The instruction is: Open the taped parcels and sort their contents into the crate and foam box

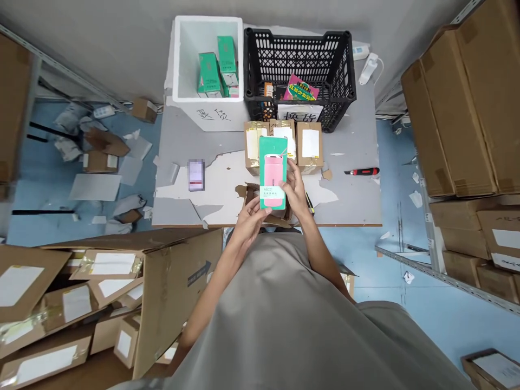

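"What sort of place is this?"
"A parcel workroom, I'd say: labelled cartons [77, 303] in a big box [179, 303], more on a rack [447, 280]."
"And the table [349, 200]?"
"Cutter [365, 171], foam bin [233, 112], crate [340, 110]; scraps [415, 199] litter the floor [439, 319]."

One held box [273, 179], two hands [248, 219] [298, 192]

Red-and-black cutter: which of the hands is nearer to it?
Right. The right hand, holding the green box, is left of the cutter; the left hand, at the box's lower left corner, is farther left.
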A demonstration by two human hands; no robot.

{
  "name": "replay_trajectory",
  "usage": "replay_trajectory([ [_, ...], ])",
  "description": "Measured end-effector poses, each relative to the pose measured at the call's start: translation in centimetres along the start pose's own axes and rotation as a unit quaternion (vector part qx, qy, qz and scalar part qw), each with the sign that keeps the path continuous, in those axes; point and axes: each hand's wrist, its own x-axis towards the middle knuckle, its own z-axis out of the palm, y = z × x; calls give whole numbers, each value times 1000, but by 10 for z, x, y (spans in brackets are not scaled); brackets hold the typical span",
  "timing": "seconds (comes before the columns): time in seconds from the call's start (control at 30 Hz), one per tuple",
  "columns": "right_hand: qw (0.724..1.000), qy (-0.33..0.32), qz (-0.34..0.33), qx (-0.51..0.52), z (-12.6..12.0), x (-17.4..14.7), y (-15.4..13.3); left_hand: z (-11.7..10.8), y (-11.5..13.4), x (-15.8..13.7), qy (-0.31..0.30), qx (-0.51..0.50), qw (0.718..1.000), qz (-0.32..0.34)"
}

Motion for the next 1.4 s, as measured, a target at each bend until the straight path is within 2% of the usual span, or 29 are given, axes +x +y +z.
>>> replay_trajectory([
  [0.1,999,23,-10,-47,3,-6,-10,4,-4,1,31,19,999,39],
  [0.23,987,83,-21,-135,12,-16,-38,9,-7,3,83,62,990,100],
  [0.4,968,125,-28,-214,20,-16,-50,19,-16,-1,88,90,983,135],
  [0.53,978,121,-22,-166,12,-15,-36,11,-15,-1,54,32,994,84],
  [0.67,993,102,-29,-48,-2,-14,-23,-9,-2,5,-53,-16,998,-16],
  [0.73,994,99,-39,-29,-7,-14,-18,-16,3,6,-101,-12,994,-47],
  [0.8,994,90,-44,-37,-11,-13,-14,-17,5,7,-114,-10,991,-62],
  [0.97,995,79,-48,-30,-17,-13,-11,-8,1,5,-89,-11,994,-55],
  [1.1,994,92,-32,-39,-15,-17,-21,4,-5,8,-34,11,999,14],
  [1.27,978,136,-15,-156,-3,-23,-34,25,-17,8,44,55,991,115],
  [1.33,968,156,-25,-194,0,-22,-34,32,-20,5,46,49,990,127],
  [1.4,969,160,-36,-182,-2,-21,-29,34,-20,4,42,24,993,112],
])
